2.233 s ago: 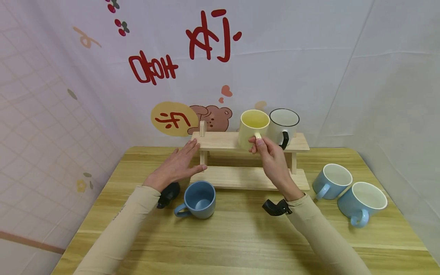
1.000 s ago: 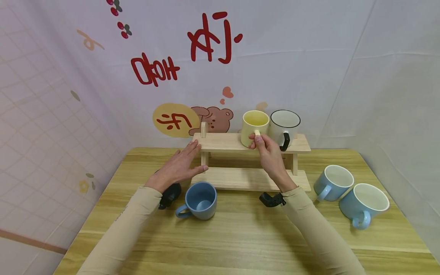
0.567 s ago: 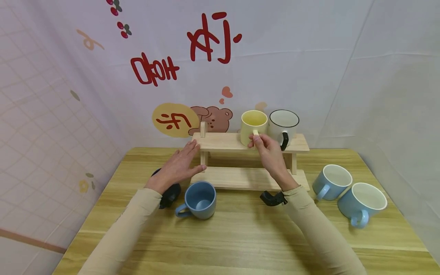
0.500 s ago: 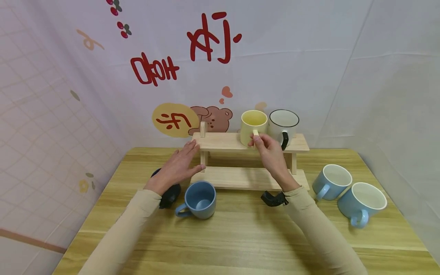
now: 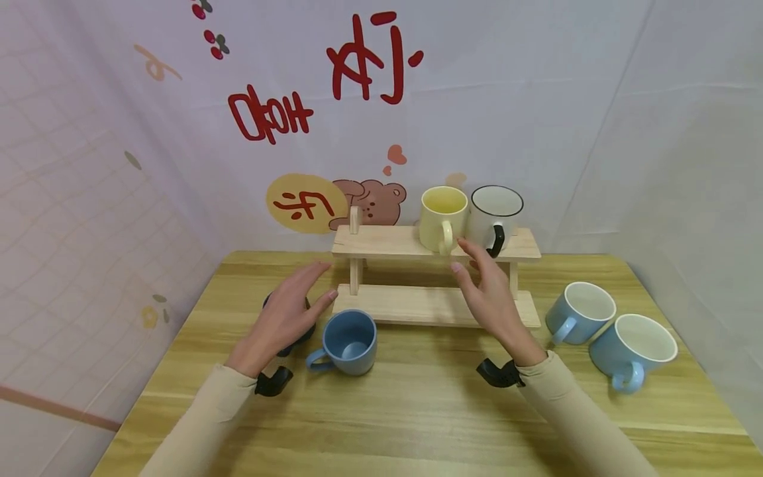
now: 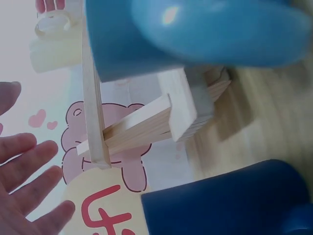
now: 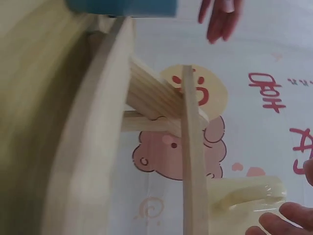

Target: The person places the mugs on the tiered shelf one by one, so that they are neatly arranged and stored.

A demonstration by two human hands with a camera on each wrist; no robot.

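A yellow mug point(image 5: 434, 222) stands upright on the upper tier of a two-tier wooden rack point(image 5: 387, 242), its handle facing the front. Beside it on the same tier is a white mug point(image 5: 490, 218) with a black rim and black handle. My right hand point(image 5: 490, 291) hovers just in front of these two, fingers relaxed and apart from the yellow mug's handle. On the left, my left hand point(image 5: 287, 315) is held in the air, fingers extended, holding nothing. Below it sits a dark blue mug point(image 6: 220, 200), mostly hidden in the head view. A blue mug point(image 5: 350, 348) stands close by.
Two light blue mugs with white insides, one nearer the rack point(image 5: 575, 318) and one further right point(image 5: 626, 351), stand on the wooden table point(image 5: 411, 424). The rack's lower tier point(image 5: 405, 305) is bare wood. A printed curtain point(image 5: 536, 132) hangs behind.
My right hand has let go of the yellow mug's handle and drawn back to the right and toward me. My left hand has moved off the rack's left end, toward me and left.
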